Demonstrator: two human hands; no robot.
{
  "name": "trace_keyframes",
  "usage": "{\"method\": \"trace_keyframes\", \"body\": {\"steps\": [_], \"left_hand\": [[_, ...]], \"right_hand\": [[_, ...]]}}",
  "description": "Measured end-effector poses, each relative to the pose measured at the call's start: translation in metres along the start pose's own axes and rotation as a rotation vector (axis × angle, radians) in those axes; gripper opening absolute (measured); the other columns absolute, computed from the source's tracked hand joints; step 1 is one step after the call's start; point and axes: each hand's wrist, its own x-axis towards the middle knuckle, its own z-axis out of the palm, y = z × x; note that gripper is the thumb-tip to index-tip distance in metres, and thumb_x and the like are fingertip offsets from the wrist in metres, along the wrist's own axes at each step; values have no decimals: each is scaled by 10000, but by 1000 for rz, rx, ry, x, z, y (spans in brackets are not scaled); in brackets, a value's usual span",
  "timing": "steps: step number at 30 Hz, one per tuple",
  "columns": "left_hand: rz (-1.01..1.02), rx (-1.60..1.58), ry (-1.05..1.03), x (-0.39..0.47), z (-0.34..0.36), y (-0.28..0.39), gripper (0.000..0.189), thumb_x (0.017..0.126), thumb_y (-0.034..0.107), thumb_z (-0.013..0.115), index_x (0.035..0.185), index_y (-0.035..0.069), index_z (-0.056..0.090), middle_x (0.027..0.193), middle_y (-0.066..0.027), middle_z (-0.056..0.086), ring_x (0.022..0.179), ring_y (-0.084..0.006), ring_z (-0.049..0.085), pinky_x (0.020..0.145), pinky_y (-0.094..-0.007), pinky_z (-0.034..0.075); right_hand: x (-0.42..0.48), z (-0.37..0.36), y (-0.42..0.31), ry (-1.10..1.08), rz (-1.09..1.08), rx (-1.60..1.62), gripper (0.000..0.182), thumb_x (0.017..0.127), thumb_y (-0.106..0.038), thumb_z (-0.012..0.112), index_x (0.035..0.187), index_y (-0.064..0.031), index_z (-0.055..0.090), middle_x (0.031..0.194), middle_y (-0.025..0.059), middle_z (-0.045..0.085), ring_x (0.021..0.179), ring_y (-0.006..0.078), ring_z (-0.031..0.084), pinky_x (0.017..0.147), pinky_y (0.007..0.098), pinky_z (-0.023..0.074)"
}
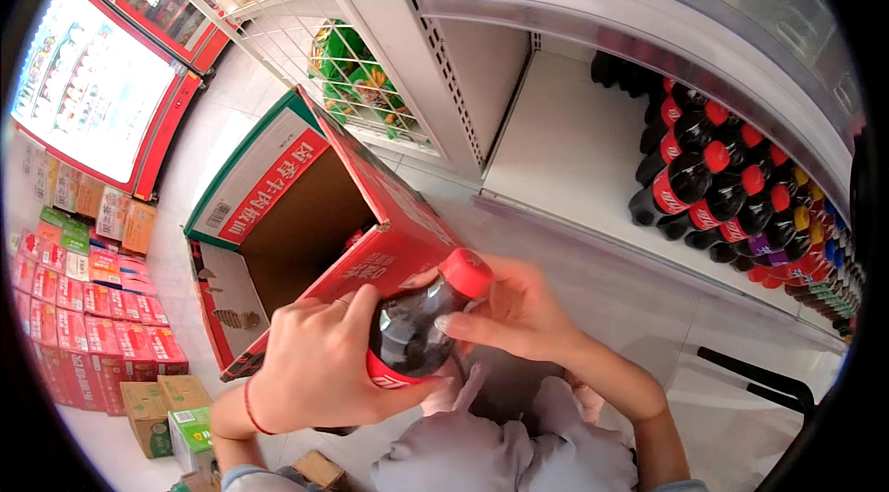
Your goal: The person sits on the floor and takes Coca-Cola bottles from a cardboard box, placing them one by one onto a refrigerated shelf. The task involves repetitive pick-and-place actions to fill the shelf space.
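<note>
In front of me a plastic cola bottle point(410, 335) with a red cap is tilted, its cap end up and to the right. My left hand point(309, 360) wraps around the labelled body. The thumb and fingers of my right hand point(521, 311) hold it around the neck, just below the cap. Just beyond my hands stands an open red cardboard carton point(399, 235) with green-edged flaps. A bit of something red point(358, 238) shows in its shadowed inside. To the right, rows of cola bottles point(684, 179) with red caps stand on a white bottom shelf point(555, 124).
A white wire rack point(267, 40) with green packages point(354, 71) adjoins the shelf. A lit drinks cooler point(90, 75) stands far left, above stacked red cartons point(90, 325). Brown boxes point(146, 415) sit at lower left. A black bar point(764, 377) juts in at lower right.
</note>
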Motion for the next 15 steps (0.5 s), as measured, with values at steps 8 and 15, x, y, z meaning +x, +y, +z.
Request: {"method": "trace_keyframes", "body": {"steps": [8,15], "left_hand": [[97,-251,256,29,49,13,663,540,438,830,989,13,591,725,-80,643,627,-277,622,679,-351,464],[-36,-1336,8,66,109,3,654,647,268,834,1152,-15,528,1040,-89,629,985,-165,600,882,-327,471]], "right_hand": [[-15,-41,15,-59,-208,-313,626,783,-179,743,1318,-22,458,1243,80,517,1076,160,539,862,312,465],[-69,-67,38,-19,100,-283,769,749,-249,774,1357,14,382,1318,144,487,1190,213,485,1030,382,364]]}}
